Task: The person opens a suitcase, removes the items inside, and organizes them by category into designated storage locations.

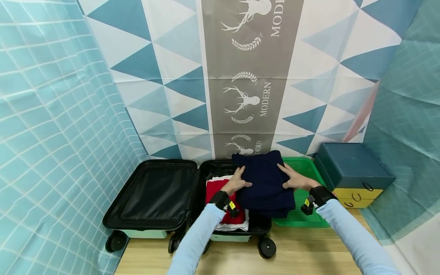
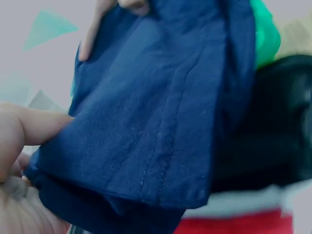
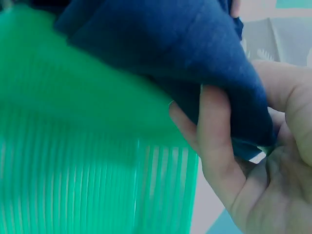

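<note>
A folded navy blue garment (image 1: 264,185) hangs between both hands, over the right part of the open suitcase (image 1: 255,228) and the edge of the green basket (image 1: 306,212). My left hand (image 1: 236,183) grips its left edge, thumb on top; in the left wrist view the cloth (image 2: 131,117) shows a stitched seam. My right hand (image 1: 297,180) grips the opposite edge, and in the right wrist view some fingers (image 3: 214,126) lie under the fabric. Beneath the left forearm, a red folded cloth (image 1: 214,187) and white cloth (image 1: 233,227) lie in the suitcase.
The suitcase's black-lined other half (image 1: 154,194) lies opened out at the left. Dark blue boxes (image 1: 354,160) and yellow boxes (image 1: 357,194) are stacked right of the basket. A patterned wall covering (image 1: 182,76) stands behind, and a wheel (image 1: 266,247) projects at the front.
</note>
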### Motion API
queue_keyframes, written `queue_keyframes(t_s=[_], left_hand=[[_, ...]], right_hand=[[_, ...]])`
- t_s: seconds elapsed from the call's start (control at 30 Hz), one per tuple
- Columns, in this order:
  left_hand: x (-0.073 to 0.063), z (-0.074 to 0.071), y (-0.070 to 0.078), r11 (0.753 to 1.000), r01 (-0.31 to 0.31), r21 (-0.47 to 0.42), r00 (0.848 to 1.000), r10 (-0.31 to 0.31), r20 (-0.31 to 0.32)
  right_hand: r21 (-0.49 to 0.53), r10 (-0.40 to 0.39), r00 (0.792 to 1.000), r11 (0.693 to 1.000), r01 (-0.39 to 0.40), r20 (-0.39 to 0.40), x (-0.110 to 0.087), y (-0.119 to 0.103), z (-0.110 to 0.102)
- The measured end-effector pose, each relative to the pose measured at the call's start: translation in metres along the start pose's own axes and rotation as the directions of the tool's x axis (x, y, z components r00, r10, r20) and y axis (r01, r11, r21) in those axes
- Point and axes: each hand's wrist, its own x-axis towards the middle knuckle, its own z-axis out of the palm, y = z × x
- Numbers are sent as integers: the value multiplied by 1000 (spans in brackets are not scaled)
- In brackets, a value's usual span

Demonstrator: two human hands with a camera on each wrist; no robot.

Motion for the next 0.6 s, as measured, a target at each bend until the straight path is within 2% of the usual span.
queue_keyframes(t_s=[0.17, 0.33, 0.47, 0.6], left_hand=[[18, 51, 11, 1000, 8, -20, 1000, -7, 28], [28, 87, 9, 998, 39, -51, 997, -36, 75], [29, 107, 2, 996, 80, -43, 993, -76, 96], [29, 123, -6, 995, 100, 12, 991, -101, 93]], right_hand=[[-104, 35, 999, 994, -34, 8, -20, 26, -24], [-202, 82, 997, 976, -77, 15, -35, 48, -31], [-358, 134, 991, 924, -133, -20, -37, 65, -24], [-461, 163, 984, 869, -180, -77, -35, 83, -13]])
